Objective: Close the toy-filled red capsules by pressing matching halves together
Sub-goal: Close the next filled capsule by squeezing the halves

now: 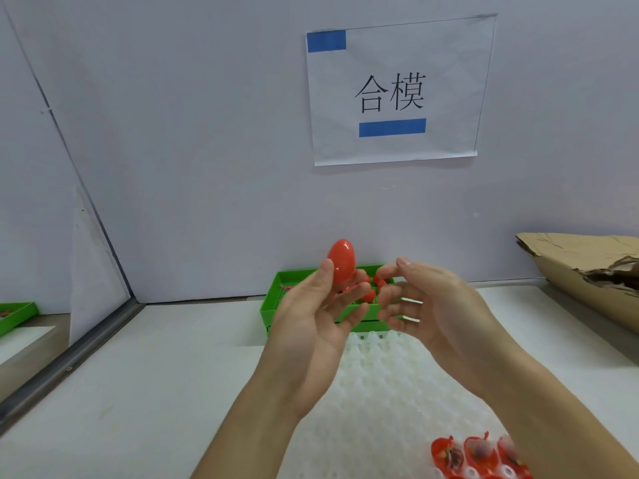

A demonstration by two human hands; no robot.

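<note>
Above green tray [273,299], left-held capsule [341,261]

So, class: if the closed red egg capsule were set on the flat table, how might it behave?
The red egg capsule is rounded and glossy, so it would probably roll and feel slippery. The left hand pinches it with fingertips alone, suggesting it is light. It looks like a stiff shell.

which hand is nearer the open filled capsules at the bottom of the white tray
Right. The right hand is raised with its forearm passing directly over the open capsules; the left hand is farther left, gripping a closed red capsule.
</note>
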